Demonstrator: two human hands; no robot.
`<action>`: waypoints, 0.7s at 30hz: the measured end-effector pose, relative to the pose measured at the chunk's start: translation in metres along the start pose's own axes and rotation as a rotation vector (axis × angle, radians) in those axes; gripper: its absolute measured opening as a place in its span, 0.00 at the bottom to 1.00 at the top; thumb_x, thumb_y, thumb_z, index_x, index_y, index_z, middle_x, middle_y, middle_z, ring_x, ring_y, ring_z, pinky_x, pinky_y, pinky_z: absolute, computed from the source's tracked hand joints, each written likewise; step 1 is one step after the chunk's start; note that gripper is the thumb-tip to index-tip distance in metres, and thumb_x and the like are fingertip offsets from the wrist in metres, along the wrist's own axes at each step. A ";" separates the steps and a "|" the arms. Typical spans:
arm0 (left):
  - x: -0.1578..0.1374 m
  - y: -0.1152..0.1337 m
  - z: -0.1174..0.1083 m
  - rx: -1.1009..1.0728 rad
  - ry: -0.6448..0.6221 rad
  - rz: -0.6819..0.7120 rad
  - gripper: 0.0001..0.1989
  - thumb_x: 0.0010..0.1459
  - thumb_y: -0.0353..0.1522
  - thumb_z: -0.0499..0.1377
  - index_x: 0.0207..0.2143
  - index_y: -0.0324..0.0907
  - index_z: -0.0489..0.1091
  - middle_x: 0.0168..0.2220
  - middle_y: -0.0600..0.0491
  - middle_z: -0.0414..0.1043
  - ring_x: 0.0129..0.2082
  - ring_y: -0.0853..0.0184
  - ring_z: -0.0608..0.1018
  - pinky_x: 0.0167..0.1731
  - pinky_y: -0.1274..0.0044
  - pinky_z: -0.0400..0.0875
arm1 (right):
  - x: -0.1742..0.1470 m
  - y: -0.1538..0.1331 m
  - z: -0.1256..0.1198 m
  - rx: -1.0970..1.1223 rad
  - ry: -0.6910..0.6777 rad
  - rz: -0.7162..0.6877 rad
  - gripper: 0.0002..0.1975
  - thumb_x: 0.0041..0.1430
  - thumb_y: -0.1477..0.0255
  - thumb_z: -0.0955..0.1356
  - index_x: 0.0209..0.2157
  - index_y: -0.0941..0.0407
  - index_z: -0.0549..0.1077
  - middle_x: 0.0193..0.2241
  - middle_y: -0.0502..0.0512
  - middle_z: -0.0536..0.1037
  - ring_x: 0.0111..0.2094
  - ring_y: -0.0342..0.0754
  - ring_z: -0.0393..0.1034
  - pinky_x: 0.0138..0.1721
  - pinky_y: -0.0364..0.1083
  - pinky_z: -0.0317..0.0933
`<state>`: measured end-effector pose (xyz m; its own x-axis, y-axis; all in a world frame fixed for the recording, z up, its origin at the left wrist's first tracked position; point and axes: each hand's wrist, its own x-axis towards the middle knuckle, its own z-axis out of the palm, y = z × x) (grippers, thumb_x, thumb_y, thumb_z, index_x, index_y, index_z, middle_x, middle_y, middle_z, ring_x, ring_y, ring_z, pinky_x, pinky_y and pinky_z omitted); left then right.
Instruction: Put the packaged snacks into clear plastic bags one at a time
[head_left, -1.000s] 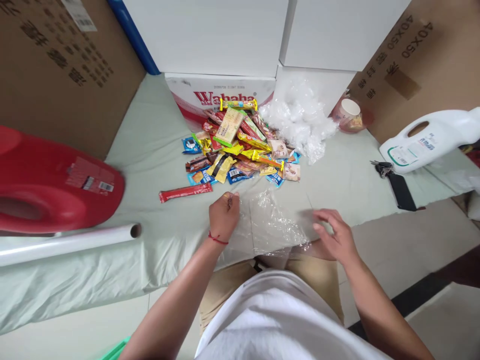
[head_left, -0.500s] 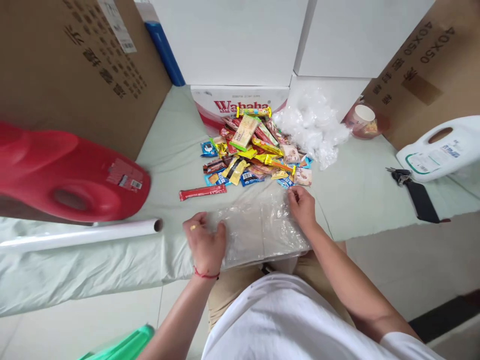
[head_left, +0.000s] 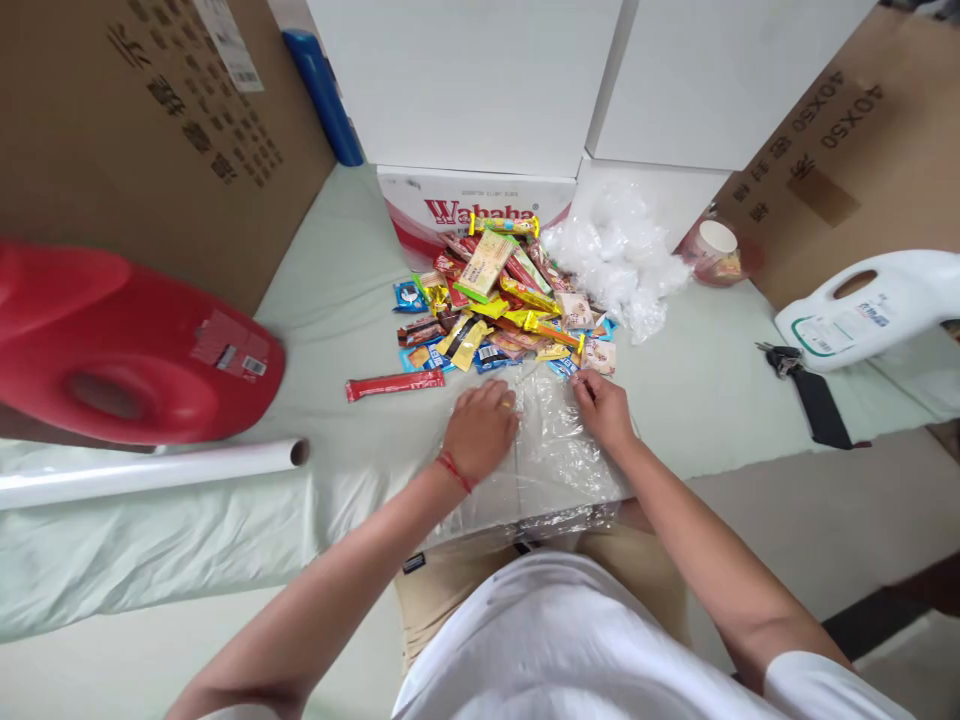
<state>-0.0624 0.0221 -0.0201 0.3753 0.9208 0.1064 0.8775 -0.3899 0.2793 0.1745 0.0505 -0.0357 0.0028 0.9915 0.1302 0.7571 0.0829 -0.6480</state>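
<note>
The right hand (head_left: pixel 604 415) pinched the clear plastic (head_left: pixel 551 440) near the snacks (head_left: pixel 487 265); the left hand (head_left: pixel 481 432) lay over it, whether gripping could not be told.

Between the fingers of my right hand (head_left: pixel 606 412), the plastic sheet (head_left: pixel 551 450) looks thin, clear and glossy, full of fine creases. Matt, pale cloth covers the worktop (head_left: pixel 697 400), rumpled at the near left. The snack wrappers (head_left: pixel 487 265) are mostly shiny, crinkled film. At far right, the bag heap (head_left: pixel 622 260) is crumpled, translucent plastic. I see smooth, hard plastic on the red jug (head_left: pixel 172 360) at left and the white bottle (head_left: pixel 892 290) at right, and dull brown cardboard on the left carton (head_left: pixel 247 90).
</note>
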 end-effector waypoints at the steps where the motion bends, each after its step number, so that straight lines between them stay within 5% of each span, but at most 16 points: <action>1: 0.008 -0.008 0.006 -0.001 -0.007 -0.023 0.20 0.71 0.35 0.52 0.58 0.38 0.73 0.66 0.39 0.69 0.67 0.50 0.69 0.64 0.56 0.63 | 0.003 0.008 -0.006 -0.009 0.010 0.020 0.20 0.69 0.59 0.60 0.45 0.55 0.78 0.33 0.55 0.82 0.34 0.51 0.75 0.39 0.46 0.65; 5: 0.022 -0.025 0.021 -0.025 0.040 -0.034 0.22 0.72 0.36 0.50 0.61 0.37 0.71 0.67 0.41 0.69 0.67 0.51 0.70 0.65 0.57 0.61 | 0.023 0.026 -0.037 -0.097 0.082 0.091 0.18 0.66 0.61 0.62 0.46 0.55 0.77 0.38 0.56 0.83 0.34 0.51 0.74 0.40 0.47 0.65; 9: 0.020 -0.027 0.025 -0.033 0.067 -0.004 0.21 0.71 0.36 0.51 0.61 0.39 0.72 0.67 0.43 0.69 0.66 0.51 0.71 0.65 0.56 0.62 | 0.067 0.004 -0.052 -0.226 0.146 0.049 0.17 0.69 0.63 0.61 0.46 0.55 0.78 0.41 0.58 0.83 0.40 0.52 0.75 0.45 0.47 0.65; 16: 0.020 -0.030 0.024 -0.026 0.051 0.027 0.21 0.71 0.36 0.51 0.61 0.40 0.72 0.66 0.43 0.70 0.65 0.52 0.71 0.65 0.58 0.61 | 0.162 -0.056 -0.019 -0.566 -0.119 0.255 0.32 0.67 0.50 0.65 0.56 0.63 0.76 0.54 0.76 0.77 0.53 0.65 0.74 0.49 0.54 0.68; 21: 0.023 -0.035 0.024 -0.062 0.053 0.038 0.21 0.71 0.37 0.51 0.60 0.43 0.73 0.64 0.44 0.72 0.65 0.51 0.71 0.64 0.58 0.61 | 0.181 -0.059 -0.012 -0.652 -0.243 0.272 0.29 0.63 0.53 0.70 0.53 0.63 0.79 0.51 0.74 0.80 0.52 0.65 0.76 0.48 0.53 0.69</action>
<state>-0.0775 0.0563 -0.0509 0.3898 0.9054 0.1682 0.8423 -0.4244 0.3322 0.1381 0.2239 0.0346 0.1583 0.9689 -0.1903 0.9843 -0.1700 -0.0468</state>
